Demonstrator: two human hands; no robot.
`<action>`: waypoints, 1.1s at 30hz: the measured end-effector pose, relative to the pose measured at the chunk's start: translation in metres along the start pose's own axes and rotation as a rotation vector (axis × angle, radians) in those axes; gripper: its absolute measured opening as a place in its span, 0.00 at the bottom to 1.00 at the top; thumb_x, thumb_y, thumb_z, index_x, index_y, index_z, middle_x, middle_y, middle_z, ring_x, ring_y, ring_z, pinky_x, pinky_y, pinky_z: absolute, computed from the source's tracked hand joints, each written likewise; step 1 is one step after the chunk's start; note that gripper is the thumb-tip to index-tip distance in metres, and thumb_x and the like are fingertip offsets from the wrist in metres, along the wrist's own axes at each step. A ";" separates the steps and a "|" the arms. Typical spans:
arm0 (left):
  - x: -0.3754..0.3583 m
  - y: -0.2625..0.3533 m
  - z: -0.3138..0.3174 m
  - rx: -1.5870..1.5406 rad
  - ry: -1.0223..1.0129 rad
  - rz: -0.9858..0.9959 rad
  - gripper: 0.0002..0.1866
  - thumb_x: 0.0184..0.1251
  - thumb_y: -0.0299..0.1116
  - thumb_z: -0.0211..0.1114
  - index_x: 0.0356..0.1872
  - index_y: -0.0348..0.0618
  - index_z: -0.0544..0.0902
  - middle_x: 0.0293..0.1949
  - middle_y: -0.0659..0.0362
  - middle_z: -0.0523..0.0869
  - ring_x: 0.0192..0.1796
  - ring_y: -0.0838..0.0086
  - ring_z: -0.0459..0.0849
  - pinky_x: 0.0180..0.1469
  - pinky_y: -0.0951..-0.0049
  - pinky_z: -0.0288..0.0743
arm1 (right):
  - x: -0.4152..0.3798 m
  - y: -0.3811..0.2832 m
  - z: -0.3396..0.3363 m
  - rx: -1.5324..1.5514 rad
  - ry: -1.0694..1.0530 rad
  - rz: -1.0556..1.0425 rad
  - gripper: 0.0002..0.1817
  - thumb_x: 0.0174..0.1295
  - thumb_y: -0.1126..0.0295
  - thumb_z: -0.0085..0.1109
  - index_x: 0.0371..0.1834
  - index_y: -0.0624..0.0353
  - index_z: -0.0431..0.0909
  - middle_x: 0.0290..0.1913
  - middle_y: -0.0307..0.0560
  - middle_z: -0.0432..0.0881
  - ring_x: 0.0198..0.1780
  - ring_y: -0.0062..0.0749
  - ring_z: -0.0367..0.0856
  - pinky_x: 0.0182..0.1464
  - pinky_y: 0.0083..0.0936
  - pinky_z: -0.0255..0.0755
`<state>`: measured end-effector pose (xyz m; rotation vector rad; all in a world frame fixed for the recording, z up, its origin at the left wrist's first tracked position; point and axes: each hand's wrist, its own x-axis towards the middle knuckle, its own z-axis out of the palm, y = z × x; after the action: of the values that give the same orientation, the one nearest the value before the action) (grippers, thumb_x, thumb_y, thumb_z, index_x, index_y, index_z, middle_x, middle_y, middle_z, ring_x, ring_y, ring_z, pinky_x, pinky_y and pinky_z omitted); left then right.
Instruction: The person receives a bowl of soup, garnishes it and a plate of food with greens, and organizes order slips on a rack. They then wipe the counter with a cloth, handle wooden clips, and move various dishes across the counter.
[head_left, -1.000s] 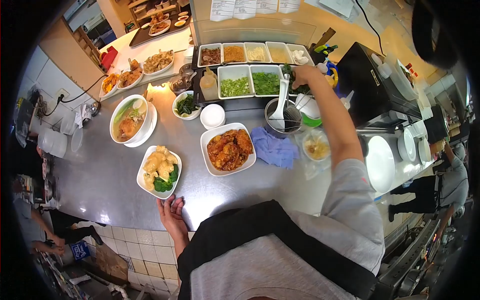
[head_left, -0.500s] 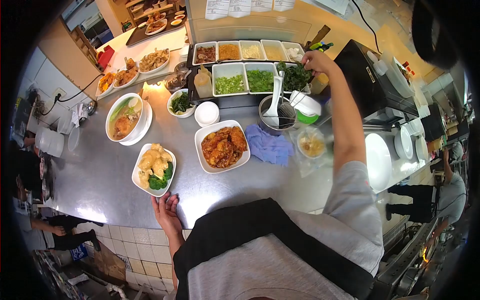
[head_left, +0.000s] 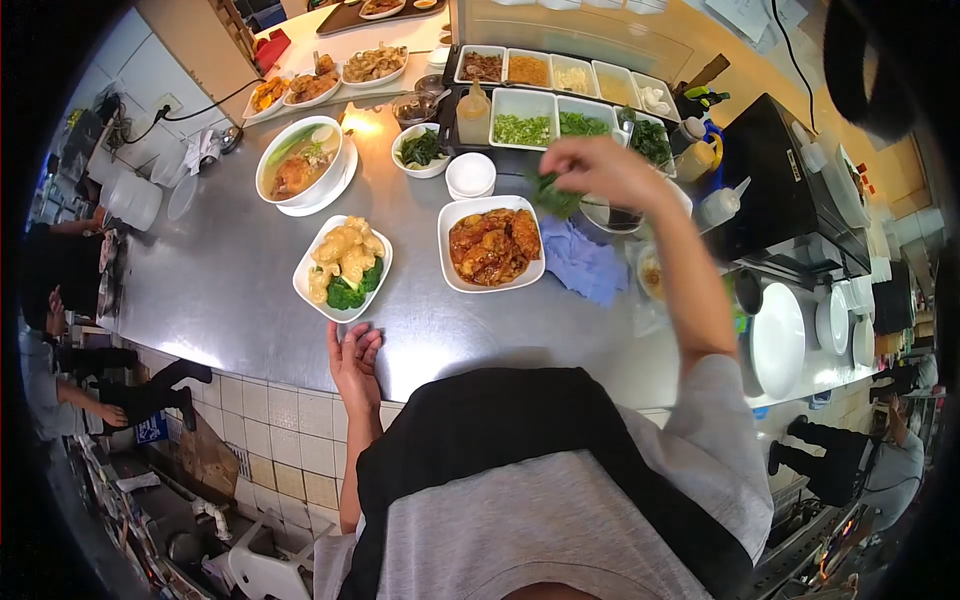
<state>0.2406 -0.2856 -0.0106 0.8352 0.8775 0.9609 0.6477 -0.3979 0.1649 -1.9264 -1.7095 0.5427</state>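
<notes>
My right hand (head_left: 605, 172) is closed on a small bunch of leafy green herbs (head_left: 556, 198), held in the air. Below and left of it stands a square white dish of glazed, red-brown fried pieces (head_left: 492, 248). My left hand (head_left: 355, 358) rests palm up with fingers apart at the counter's near edge, just below a white dish (head_left: 333, 313) holding cream-coated pieces (head_left: 347, 250) and broccoli (head_left: 346, 293). Behind my right forearm, the tub of dark leafy greens (head_left: 650, 143) is partly covered. The metal pot beneath the hand is mostly hidden.
Chopped scallions (head_left: 522, 129) fill one topping tub. A soup bowl (head_left: 262, 170) sits on a saucer at the left, near a small bowl of greens (head_left: 420, 150). A blue cloth (head_left: 585, 265) lies right of the glazed dish. White plates (head_left: 780, 340) stand at the right. Other people are at both sides.
My right hand has come away from the leafy greens tub toward the glazed dish, with herbs in its fingers. The view has shifted; my left hand stays by the broccoli dish.
</notes>
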 end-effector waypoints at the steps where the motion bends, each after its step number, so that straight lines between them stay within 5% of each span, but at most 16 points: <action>1: -0.005 0.003 0.004 -0.003 0.012 0.007 0.27 0.73 0.33 0.53 0.69 0.40 0.57 0.43 0.52 0.80 0.42 0.69 0.83 0.48 0.73 0.79 | 0.002 -0.019 0.020 -0.032 -0.008 0.009 0.13 0.53 0.72 0.62 0.43 0.54 0.79 0.38 0.45 0.85 0.39 0.36 0.83 0.41 0.31 0.76; 3: -0.011 -0.001 0.001 0.037 0.021 0.022 0.25 0.73 0.33 0.53 0.68 0.40 0.60 0.42 0.52 0.80 0.40 0.71 0.82 0.46 0.74 0.79 | 0.008 -0.023 0.063 -0.334 0.032 -0.152 0.10 0.54 0.72 0.60 0.40 0.52 0.79 0.39 0.47 0.83 0.41 0.44 0.82 0.43 0.38 0.75; 6: -0.020 -0.004 0.006 0.100 0.037 0.069 0.19 0.73 0.31 0.53 0.62 0.40 0.67 0.36 0.58 0.80 0.35 0.78 0.78 0.39 0.79 0.75 | 0.008 -0.030 0.095 -0.592 0.008 -0.303 0.11 0.54 0.71 0.61 0.41 0.52 0.78 0.40 0.47 0.83 0.43 0.42 0.82 0.44 0.39 0.75; 10: -0.022 -0.006 0.020 0.318 -0.200 0.252 0.15 0.70 0.28 0.57 0.56 0.40 0.75 0.32 0.65 0.77 0.32 0.83 0.73 0.37 0.82 0.70 | -0.003 -0.024 0.102 -0.359 0.081 -0.371 0.17 0.53 0.73 0.62 0.48 0.54 0.77 0.44 0.47 0.81 0.44 0.42 0.81 0.50 0.33 0.74; 13: -0.008 -0.003 0.050 0.485 -0.284 0.332 0.13 0.69 0.27 0.58 0.53 0.39 0.78 0.35 0.61 0.81 0.34 0.78 0.78 0.39 0.79 0.73 | -0.010 -0.022 0.096 -0.080 0.095 -0.154 0.20 0.53 0.72 0.62 0.51 0.54 0.76 0.45 0.48 0.82 0.47 0.41 0.81 0.48 0.38 0.75; 15: -0.001 0.014 0.089 0.797 -0.441 0.560 0.13 0.66 0.27 0.60 0.50 0.39 0.81 0.41 0.55 0.83 0.39 0.70 0.82 0.42 0.75 0.75 | -0.014 -0.016 0.096 -0.004 0.112 -0.117 0.19 0.54 0.74 0.60 0.52 0.55 0.75 0.44 0.48 0.82 0.45 0.41 0.82 0.47 0.37 0.75; 18: 0.018 0.021 0.136 0.859 -0.538 0.582 0.13 0.63 0.26 0.60 0.49 0.39 0.81 0.46 0.50 0.83 0.46 0.61 0.82 0.48 0.69 0.75 | -0.018 -0.008 0.100 0.090 0.144 -0.046 0.19 0.55 0.77 0.58 0.52 0.58 0.75 0.41 0.48 0.83 0.41 0.38 0.83 0.46 0.32 0.77; 20: 0.034 0.019 0.160 0.955 -0.591 0.841 0.14 0.62 0.25 0.59 0.49 0.40 0.82 0.47 0.50 0.82 0.50 0.56 0.79 0.53 0.63 0.73 | -0.019 0.000 0.106 0.110 0.158 -0.011 0.18 0.56 0.78 0.58 0.52 0.59 0.75 0.38 0.47 0.83 0.39 0.36 0.83 0.45 0.29 0.77; 24: 0.064 0.016 0.184 1.095 -0.656 0.804 0.14 0.62 0.24 0.57 0.49 0.40 0.82 0.51 0.49 0.81 0.49 0.53 0.80 0.56 0.61 0.71 | -0.020 0.009 0.113 0.177 0.208 -0.030 0.16 0.56 0.78 0.56 0.49 0.59 0.76 0.35 0.50 0.82 0.36 0.38 0.83 0.41 0.33 0.77; 31: 0.086 0.015 0.193 1.221 -0.862 0.719 0.13 0.59 0.22 0.59 0.44 0.44 0.84 0.43 0.52 0.85 0.46 0.56 0.80 0.55 0.62 0.70 | -0.021 0.008 0.113 0.036 0.271 -0.255 0.09 0.56 0.77 0.56 0.40 0.57 0.80 0.37 0.50 0.82 0.39 0.45 0.82 0.44 0.34 0.76; 33: 0.087 0.015 0.192 1.183 -0.894 0.690 0.13 0.59 0.22 0.59 0.43 0.45 0.85 0.42 0.53 0.85 0.46 0.56 0.80 0.55 0.62 0.70 | -0.016 0.010 0.113 0.040 0.300 -0.170 0.08 0.56 0.76 0.56 0.40 0.57 0.80 0.37 0.50 0.82 0.39 0.46 0.81 0.44 0.35 0.76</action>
<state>0.4347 -0.2380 0.0592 2.4530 0.2593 0.4151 0.5859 -0.4030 0.0683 -1.7143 -1.6332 0.2101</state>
